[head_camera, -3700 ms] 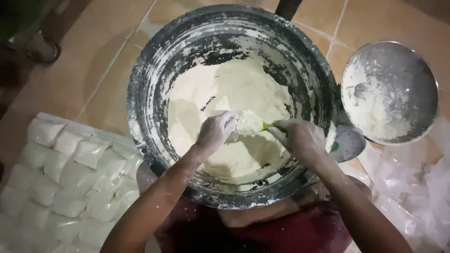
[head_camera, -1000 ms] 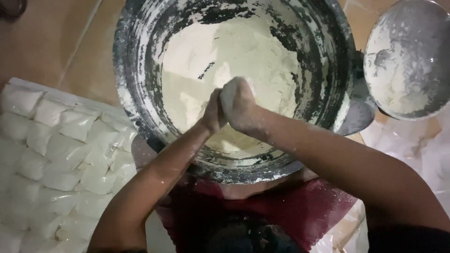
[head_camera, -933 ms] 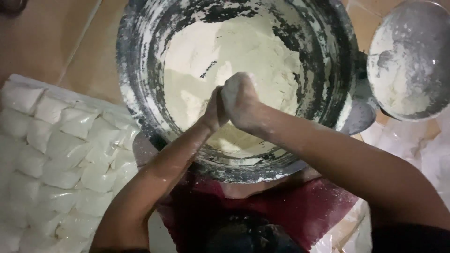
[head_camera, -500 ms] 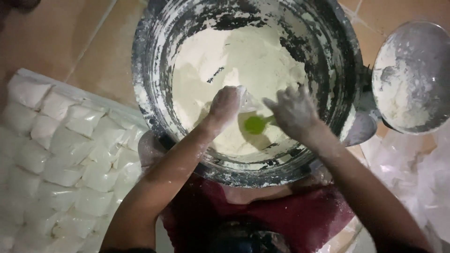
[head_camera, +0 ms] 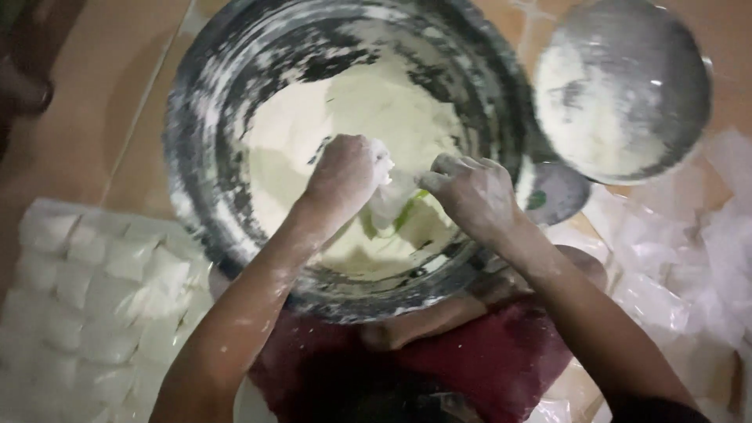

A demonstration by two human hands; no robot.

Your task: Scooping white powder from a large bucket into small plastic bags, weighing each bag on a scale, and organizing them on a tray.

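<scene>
White powder was everywhere in the head view. Both hands were over the big metal basin [head_camera: 235, 258], which sat on the tiled floor and was about half full of flour [head_camera: 368, 110]. The left hand [head_camera: 345, 176] was pinched shut on the mouth of a small clear plastic bag [head_camera: 389, 196], holding it up just above the flour. The right hand [head_camera: 470, 192] was right beside it, fingers curled around what looked like a green scoop [head_camera: 407, 211], mostly hidden, so I couldn't tell how firm that hold was. Looked like the filling step to me: next move would need the bag mouth kept open and steady while the scoop tipped in. Filled packets [head_camera: 102, 290] lay in rows to the left, a floury round metal lid [head_camera: 619, 86] to the right.
</scene>
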